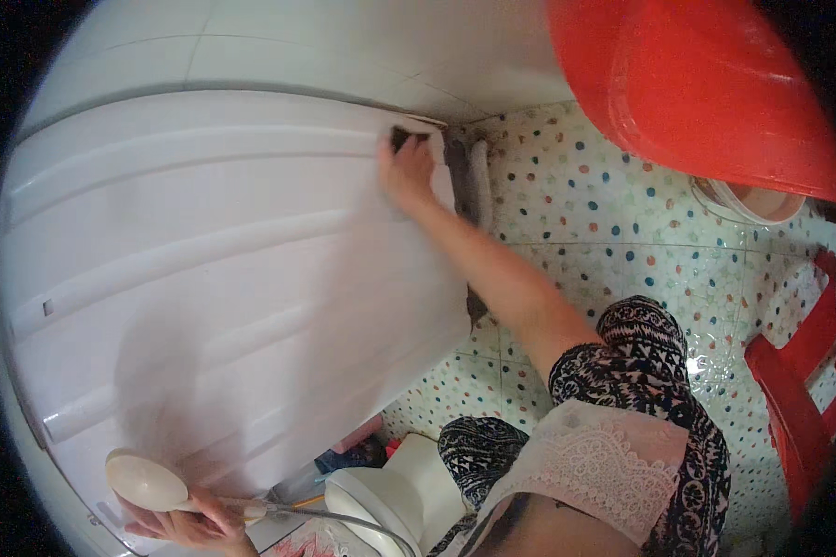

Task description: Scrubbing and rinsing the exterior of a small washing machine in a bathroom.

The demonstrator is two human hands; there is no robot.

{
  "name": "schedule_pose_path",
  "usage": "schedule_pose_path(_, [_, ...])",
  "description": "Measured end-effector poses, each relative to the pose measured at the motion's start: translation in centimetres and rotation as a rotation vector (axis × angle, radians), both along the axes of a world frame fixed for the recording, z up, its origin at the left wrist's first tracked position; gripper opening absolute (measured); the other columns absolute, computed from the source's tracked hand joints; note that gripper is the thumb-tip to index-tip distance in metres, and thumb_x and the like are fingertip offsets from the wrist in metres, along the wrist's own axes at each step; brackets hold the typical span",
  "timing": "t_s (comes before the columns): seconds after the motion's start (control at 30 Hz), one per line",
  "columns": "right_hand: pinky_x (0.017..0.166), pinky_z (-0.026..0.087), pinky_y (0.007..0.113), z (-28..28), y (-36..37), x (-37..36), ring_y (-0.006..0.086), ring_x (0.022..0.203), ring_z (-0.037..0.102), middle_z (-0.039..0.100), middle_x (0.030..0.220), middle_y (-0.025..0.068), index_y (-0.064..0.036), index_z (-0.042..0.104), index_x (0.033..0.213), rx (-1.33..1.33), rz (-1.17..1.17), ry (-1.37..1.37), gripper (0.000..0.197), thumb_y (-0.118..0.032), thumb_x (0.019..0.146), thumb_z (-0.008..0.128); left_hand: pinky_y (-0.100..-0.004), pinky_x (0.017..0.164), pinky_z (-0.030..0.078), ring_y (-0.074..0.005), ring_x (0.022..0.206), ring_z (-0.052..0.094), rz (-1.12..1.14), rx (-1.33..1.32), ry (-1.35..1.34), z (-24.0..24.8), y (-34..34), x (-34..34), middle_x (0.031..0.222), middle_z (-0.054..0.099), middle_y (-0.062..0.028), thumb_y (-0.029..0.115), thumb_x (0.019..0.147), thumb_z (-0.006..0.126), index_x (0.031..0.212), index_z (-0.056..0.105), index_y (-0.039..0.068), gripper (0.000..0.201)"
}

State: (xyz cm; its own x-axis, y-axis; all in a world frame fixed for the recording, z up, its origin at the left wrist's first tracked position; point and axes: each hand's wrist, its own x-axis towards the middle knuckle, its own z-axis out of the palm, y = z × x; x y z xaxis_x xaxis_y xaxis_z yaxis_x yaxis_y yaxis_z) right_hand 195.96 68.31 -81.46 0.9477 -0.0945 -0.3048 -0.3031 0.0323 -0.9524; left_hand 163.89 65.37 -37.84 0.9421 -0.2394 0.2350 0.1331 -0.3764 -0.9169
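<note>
White ribbed panel (232, 209): landmark; its raised ridges run lengthwise, and it reaches from the left rim of the view toward the middle.
Right hand (407, 176): at the panel's far right corner, arm stretched across the right edge.
Right grip: fingers bent and drawn in on a dark pad (400, 138); motion-blurred, exact finger spacing cannot be told.
Dark pad: against the panel's face at that far right corner, partly covered by the fingers.
Left hand (184, 527): at the panel's near end, low in the view.
Left grip: closed about the handle of a cream shower head (147, 480).
Shower head: over the panel's near left part, round head leftward; grey hose (346, 519) trails off right.
Speckled tile floor (613, 223): beyond the panel's right edge.
Red basin (706, 93): well right of the panel; white bucket (769, 204) just below it in view.
</note>
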Motion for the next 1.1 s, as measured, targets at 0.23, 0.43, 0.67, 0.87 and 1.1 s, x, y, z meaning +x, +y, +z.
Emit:
schedule_pose_path(0.23, [0.104,0.022,0.049,-5.6,-4.9,0.3,0.0465,0.119,0.034,0.038,0.123,0.0376,0.0178,0.034,0.122,-0.042,0.01,-0.003,0.077,-0.05,0.087,0.036,-0.0565,0.107,0.001,-0.0381,0.127,0.033,-0.237,-0.106,-0.025,-0.9,0.6,0.4,0.123,0.053,-0.0159,0.037,0.088,0.047,0.096,0.065,0.01,0.034])
schedule_pose_path(0.43, [0.103,0.027,0.042,-9.6,-6.3,2.0,0.0428,0.119,0.039,0.039,0.125,0.0352,0.016,0.034,0.124,0.065,0.044,0.038,0.074,-0.049,0.088,0.035,-0.0557,0.106,0.001,-0.0378,0.127,0.032,-0.234,-0.096,0.011,-0.3,1.4,0.1,0.124,0.053,-0.0155,0.037,0.088,0.047,0.091,0.066,0.009,0.034])
schedule_pose_path(0.67, [0.108,0.021,0.039,-11.2,-2.0,-7.9,0.0393,0.128,0.028,0.03,0.135,0.031,0.0091,0.031,0.131,0.223,-0.049,0.014,0.068,-0.046,0.09,0.031,-0.0548,0.105,0.006,-0.0383,0.125,0.035,-0.23,-0.089,0.009,-1.1,1.7,-0.5,0.121,0.055,-0.0154,0.039,0.088,0.047,0.091,0.067,0.009,0.036])
schedule_pose_path(0.87, [0.111,0.006,0.034,-14.8,-3.7,2.8,0.0281,0.137,0.007,0.009,0.147,0.0188,0.0045,0.011,0.139,0.575,0.3,0.053,0.08,-0.059,0.09,0.012,-0.0558,0.104,0.007,-0.0391,0.125,0.034,-0.188,-0.049,0.065,-1.1,1.9,-0.9,0.12,0.055,-0.0163,0.036,0.087,0.047,0.092,0.066,0.007,0.036])
schedule_pose_path(1.1, [0.11,0.015,0.037,-15.3,-3.5,2.0,0.0356,0.133,0.018,0.024,0.141,0.0258,0.005,0.026,0.135,0.203,0.11,-0.044,0.067,-0.046,0.093,0.02,-0.0571,0.102,0.01,-0.0403,0.125,0.034,-0.191,-0.056,0.111,-1.8,2.7,-1.2,0.119,0.055,-0.0177,0.033,0.085,0.046,0.092,0.063,0.003,0.035])
